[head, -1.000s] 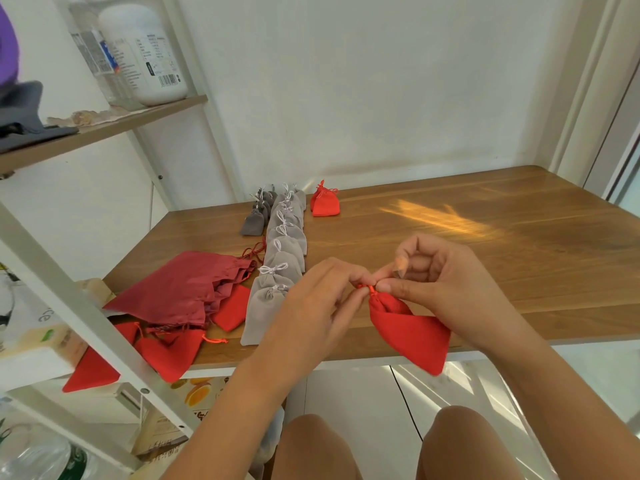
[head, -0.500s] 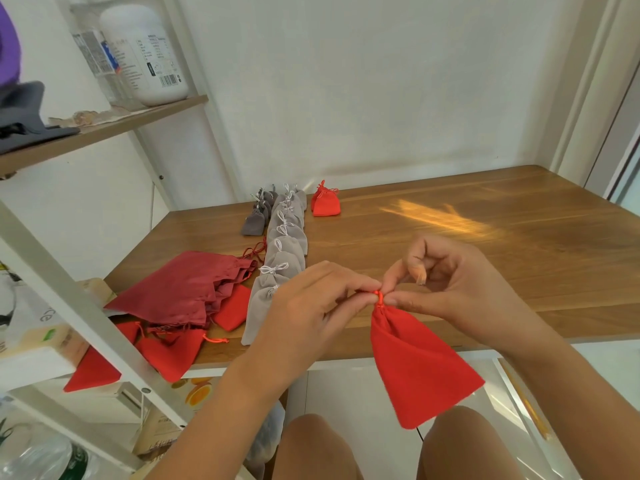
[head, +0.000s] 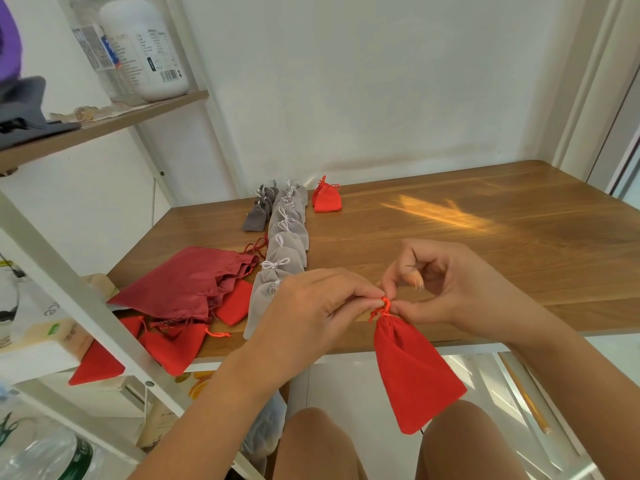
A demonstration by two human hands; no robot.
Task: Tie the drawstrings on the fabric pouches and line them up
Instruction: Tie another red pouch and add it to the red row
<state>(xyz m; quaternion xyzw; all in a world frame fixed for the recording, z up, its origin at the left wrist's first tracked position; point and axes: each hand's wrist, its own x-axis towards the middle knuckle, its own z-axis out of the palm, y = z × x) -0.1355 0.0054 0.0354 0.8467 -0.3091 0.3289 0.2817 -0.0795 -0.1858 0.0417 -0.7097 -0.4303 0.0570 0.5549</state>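
A red fabric pouch hangs in front of the table's near edge, its neck gathered. My left hand and my right hand both pinch its red drawstring at the top. On the wooden table a row of tied light grey pouches runs away from me. A few darker grey pouches lie to the left of its far end. One tied red pouch sits at the far end, right of the row.
A heap of loose red and dark red pouches lies at the table's left front corner. A white metal shelf frame crosses the left side, with a white bottle on the upper shelf. My knees show below the table edge.
The red pouch has swung down from a sideways fold and now hangs lower. Both hands stay at its neck, shifted slightly, still working the drawstring.
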